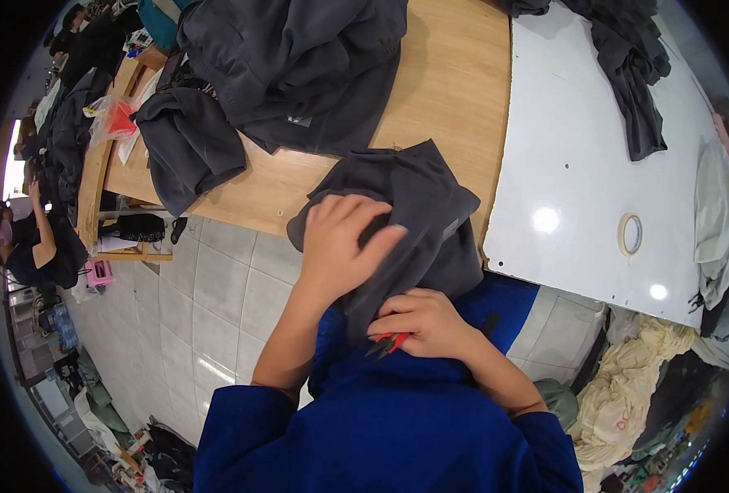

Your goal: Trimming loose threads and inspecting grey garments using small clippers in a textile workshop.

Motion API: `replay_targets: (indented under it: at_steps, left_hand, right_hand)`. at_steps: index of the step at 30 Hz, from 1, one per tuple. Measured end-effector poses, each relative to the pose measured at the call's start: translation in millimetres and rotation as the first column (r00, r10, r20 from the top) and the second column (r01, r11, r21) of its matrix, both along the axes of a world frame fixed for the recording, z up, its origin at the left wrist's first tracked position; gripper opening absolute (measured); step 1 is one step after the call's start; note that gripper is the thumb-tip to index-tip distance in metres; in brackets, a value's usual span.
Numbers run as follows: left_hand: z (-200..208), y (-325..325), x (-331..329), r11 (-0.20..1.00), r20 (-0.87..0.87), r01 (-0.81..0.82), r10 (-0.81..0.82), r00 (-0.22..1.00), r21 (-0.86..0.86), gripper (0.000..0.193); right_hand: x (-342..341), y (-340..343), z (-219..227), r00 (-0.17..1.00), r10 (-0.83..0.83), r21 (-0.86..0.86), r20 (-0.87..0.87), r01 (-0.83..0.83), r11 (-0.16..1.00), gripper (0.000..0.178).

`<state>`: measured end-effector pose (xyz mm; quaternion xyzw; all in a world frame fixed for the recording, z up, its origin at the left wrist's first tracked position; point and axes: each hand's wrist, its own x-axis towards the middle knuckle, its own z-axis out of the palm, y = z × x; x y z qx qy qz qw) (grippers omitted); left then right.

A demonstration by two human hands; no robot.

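A dark grey garment (pixel 414 189) lies bunched over the table's front edge and hangs down in front of me. Across its left side rests my left hand (pixel 344 242), thumb spread well away from the fingers, which bend slightly onto the cloth. Lower down, my right hand (pixel 430 327) is closed around red-handled thread snips (pixel 392 343), with their dark blades sticking out below the fingers toward the lower left. Its fingertips also touch the garment's lower edge; whether they pinch the cloth is hidden.
A large pile of dark grey garments (pixel 299 74) covers the wooden table (pixel 447 90) at the far left. On the white board (pixel 578 222) at right lie a roll of tape (pixel 630 234) and a dark garment (pixel 627 90). Cream cloth (pixel 636 378) is heaped below. Another person (pixel 40 238) is at far left.
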<state>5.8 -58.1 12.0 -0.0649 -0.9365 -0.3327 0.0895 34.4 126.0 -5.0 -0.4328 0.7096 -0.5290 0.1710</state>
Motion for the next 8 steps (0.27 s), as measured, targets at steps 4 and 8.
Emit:
replay_targets:
  at_steps: [4, 8]
  left_hand:
    - [-12, 7, 9, 0.979, 0.04, 0.133, -0.129, 0.991, -0.156, 0.02]
    - [-13, 6, 22, 0.983, -0.119, 0.183, -0.179, 0.977, 0.024, 0.016]
  right_hand:
    - [-9, 13, 13, 0.969, 0.005, -0.117, 0.246, 0.025, 0.993, 0.04]
    - [-26, 34, 6, 0.774, -0.558, 0.089, 0.299, 0.559, 0.824, 0.045]
